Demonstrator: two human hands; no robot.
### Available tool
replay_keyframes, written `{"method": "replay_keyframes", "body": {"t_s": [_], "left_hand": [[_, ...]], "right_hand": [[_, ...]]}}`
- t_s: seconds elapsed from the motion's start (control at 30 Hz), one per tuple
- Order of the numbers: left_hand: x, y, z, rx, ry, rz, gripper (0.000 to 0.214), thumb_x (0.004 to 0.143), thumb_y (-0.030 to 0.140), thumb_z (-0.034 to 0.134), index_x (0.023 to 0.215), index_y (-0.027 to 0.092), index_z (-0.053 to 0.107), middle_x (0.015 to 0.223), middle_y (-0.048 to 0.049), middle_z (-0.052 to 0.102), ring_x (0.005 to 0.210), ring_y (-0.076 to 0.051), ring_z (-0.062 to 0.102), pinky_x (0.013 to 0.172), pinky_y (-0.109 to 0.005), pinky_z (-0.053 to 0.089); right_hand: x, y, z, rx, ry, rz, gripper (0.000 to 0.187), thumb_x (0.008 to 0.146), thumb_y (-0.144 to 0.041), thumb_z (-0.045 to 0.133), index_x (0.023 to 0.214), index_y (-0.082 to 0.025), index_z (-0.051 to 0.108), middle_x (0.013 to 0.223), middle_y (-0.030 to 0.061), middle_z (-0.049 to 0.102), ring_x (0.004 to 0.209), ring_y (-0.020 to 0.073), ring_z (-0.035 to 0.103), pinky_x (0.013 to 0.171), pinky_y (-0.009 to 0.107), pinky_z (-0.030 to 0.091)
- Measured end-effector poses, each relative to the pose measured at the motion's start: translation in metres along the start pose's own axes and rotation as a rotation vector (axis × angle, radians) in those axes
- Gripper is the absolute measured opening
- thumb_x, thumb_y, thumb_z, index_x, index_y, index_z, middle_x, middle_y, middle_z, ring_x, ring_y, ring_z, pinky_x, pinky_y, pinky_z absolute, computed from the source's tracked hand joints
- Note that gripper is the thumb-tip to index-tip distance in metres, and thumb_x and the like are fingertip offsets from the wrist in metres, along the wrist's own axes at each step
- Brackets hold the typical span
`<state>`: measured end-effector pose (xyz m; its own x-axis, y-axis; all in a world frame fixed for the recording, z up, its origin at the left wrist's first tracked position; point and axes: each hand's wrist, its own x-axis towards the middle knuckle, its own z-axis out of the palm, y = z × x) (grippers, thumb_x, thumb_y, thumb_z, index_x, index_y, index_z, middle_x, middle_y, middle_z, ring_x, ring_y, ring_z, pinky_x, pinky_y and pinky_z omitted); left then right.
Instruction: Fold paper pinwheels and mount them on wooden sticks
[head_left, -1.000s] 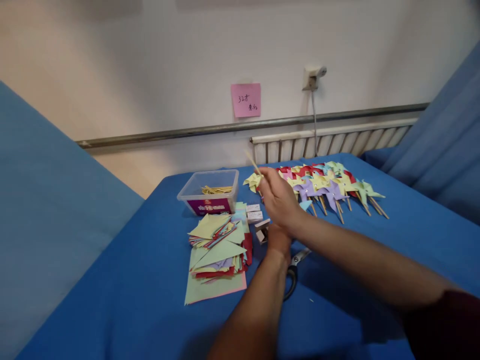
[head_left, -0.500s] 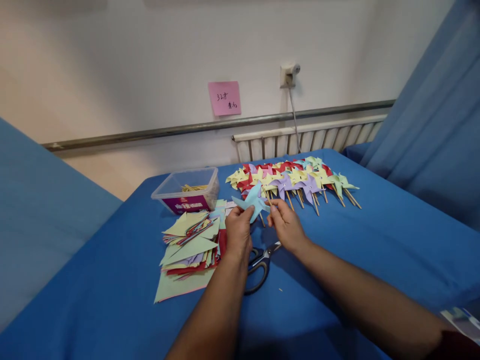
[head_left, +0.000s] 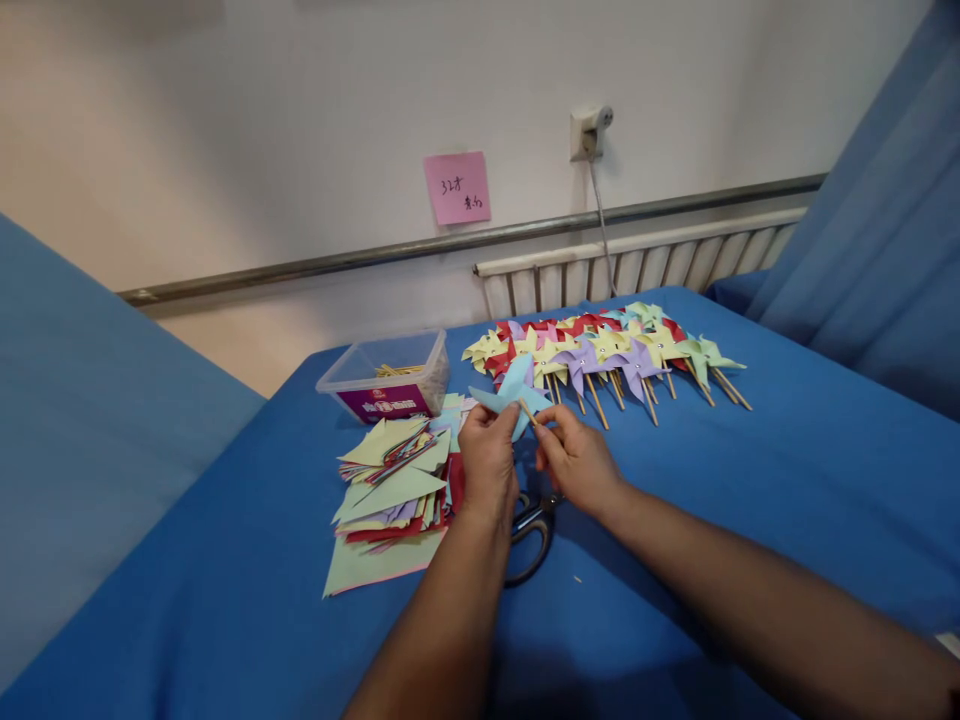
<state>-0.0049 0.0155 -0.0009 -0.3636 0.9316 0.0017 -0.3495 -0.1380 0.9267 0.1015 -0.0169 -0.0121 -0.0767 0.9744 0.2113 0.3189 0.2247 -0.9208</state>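
Note:
My left hand (head_left: 488, 458) pinches a light blue paper pinwheel (head_left: 512, 387) just above the blue-covered table (head_left: 750, 480). My right hand (head_left: 576, 456) is closed on a thin wooden stick (head_left: 529, 412) whose tip meets the back of the pinwheel. Both hands hover over a pair of black-handled scissors (head_left: 532, 535), partly hidden beneath them. Just beyond lies a row of finished pinwheels (head_left: 607, 350) on sticks in yellow, red, purple and green.
A stack of cut coloured paper (head_left: 390, 480) lies to the left of my hands. Behind it stands a clear plastic box (head_left: 386, 375) with sticks inside. A pink note (head_left: 457, 187), a wall socket (head_left: 589, 130) and a radiator (head_left: 637, 265) are on the wall.
A second ago my right hand held a stick up near the pinwheel row, crossing over the left. Both hands have since come together in front, the left now holding a blue pinwheel.

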Motion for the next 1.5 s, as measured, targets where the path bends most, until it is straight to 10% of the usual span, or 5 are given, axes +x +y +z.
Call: {"method": "replay_keyframes", "body": {"t_s": [0.5, 0.97, 1.5], "left_hand": [[-0.003, 0.0, 0.002, -0.018, -0.022, 0.001, 0.03, 0.053, 0.024, 0.08, 0.078, 0.013, 0.067, 0.071, -0.0011, 0.067, 0.061, -0.012, 0.058, 0.063, -0.025, 0.044], [-0.005, 0.002, 0.002, 0.027, 0.017, -0.018, 0.028, 0.054, 0.025, 0.079, 0.075, 0.014, 0.065, 0.066, 0.0003, 0.065, 0.056, -0.012, 0.058, 0.06, -0.026, 0.044], [-0.01, 0.006, 0.004, 0.04, -0.049, -0.007, 0.027, 0.056, 0.028, 0.08, 0.077, 0.013, 0.07, 0.073, -0.003, 0.069, 0.062, -0.013, 0.059, 0.062, -0.025, 0.044]], "right_hand": [[0.0, 0.008, 0.006, 0.115, 0.001, 0.055, 0.021, 0.089, -0.039, 0.048, 0.078, -0.022, 0.053, 0.061, -0.0031, 0.061, 0.046, 0.0125, 0.06, 0.042, 0.022, 0.043], [-0.009, -0.005, -0.004, -0.051, 0.04, -0.173, 0.036, 0.092, -0.022, 0.04, 0.128, -0.023, 0.044, 0.08, 0.0018, 0.066, 0.054, 0.0147, 0.06, 0.054, 0.028, 0.045], [0.0, 0.003, -0.007, -0.052, 0.139, -0.202, 0.036, 0.09, -0.032, 0.05, 0.124, -0.026, 0.06, 0.07, -0.0003, 0.066, 0.06, 0.0144, 0.061, 0.06, 0.028, 0.049]]}}
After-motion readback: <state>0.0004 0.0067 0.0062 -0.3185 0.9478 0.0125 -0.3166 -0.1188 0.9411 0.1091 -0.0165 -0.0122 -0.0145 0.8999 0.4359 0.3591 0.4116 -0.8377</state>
